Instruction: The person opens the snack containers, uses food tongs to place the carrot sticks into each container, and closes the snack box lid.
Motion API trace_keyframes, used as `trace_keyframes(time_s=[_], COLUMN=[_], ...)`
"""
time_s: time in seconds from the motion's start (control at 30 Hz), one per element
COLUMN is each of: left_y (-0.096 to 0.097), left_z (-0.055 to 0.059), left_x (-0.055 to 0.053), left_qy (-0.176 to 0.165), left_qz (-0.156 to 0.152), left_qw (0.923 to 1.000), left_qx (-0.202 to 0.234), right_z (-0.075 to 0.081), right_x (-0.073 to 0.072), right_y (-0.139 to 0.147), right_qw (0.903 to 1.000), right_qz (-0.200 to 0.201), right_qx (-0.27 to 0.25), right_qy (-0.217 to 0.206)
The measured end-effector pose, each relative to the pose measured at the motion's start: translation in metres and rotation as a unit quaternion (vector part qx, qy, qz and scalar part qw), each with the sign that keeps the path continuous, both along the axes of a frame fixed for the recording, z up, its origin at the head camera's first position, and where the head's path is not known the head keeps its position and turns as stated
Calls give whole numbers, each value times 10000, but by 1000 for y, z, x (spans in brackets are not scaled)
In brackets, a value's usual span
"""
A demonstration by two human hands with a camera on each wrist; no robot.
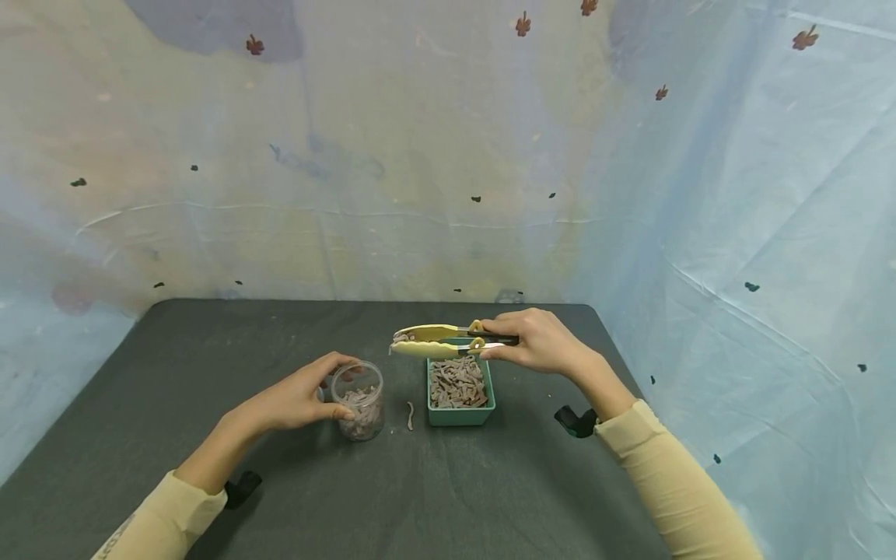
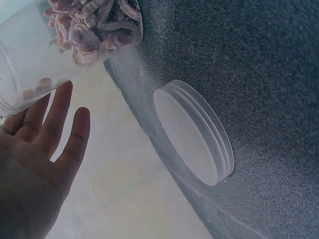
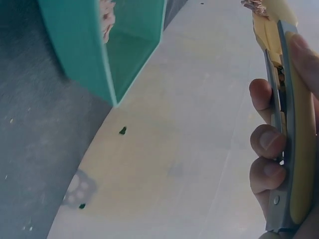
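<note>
My left hand (image 1: 308,393) holds a clear plastic jar (image 1: 379,389) between thumb and fingers; the jar stands uncovered and slightly tilted, partly filled with greyish-brown strips (image 2: 94,25). With my right hand (image 1: 535,341) I grip tongs (image 1: 427,350) with yellow tips, pinching a few of the strips at their far end. The tongs are above the back of a green rectangular tub (image 1: 460,418), which holds many similar strips (image 1: 458,383). The right wrist view shows fingers (image 3: 269,142) wrapped round the tongs' handles.
A single loose strip (image 1: 410,416) lies on the dark table (image 1: 420,498) between jar and tub. In the left wrist view, a round translucent lid (image 2: 194,134) is on the table beside the left hand. A patterned sheet (image 1: 392,155) hangs behind the table and along its right side.
</note>
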State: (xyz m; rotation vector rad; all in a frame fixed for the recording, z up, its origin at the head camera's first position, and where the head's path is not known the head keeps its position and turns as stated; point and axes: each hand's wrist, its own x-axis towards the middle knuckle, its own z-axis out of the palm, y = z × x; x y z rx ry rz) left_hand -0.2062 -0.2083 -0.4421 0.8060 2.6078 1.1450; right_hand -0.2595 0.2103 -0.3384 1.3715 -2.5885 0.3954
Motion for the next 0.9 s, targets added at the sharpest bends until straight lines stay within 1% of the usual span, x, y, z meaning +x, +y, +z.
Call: trace_keyframes(time_s=[0.23,0.43,0.7,0.9], left_y=[1,1,0,-1], left_z=[0,0,0,1], left_x=[-1,-1,-1,-1], left_qy=[48,33,-44,-82], left_qz=[-32,8,190,215], left_qw=[10000,10000,9996,9995], left_qx=[-7,-40,-210,-225], right_z=[-4,-8,-12,-18], right_x=[-2,-3,-2,-2], right_y=[-18,-32,-48,-56], right_qw=[9995,9989,9979,9973], right_qz=[281,457,637,707], right_qx=[-112,-135,23,170], right_qy=[69,4,-58,-133])
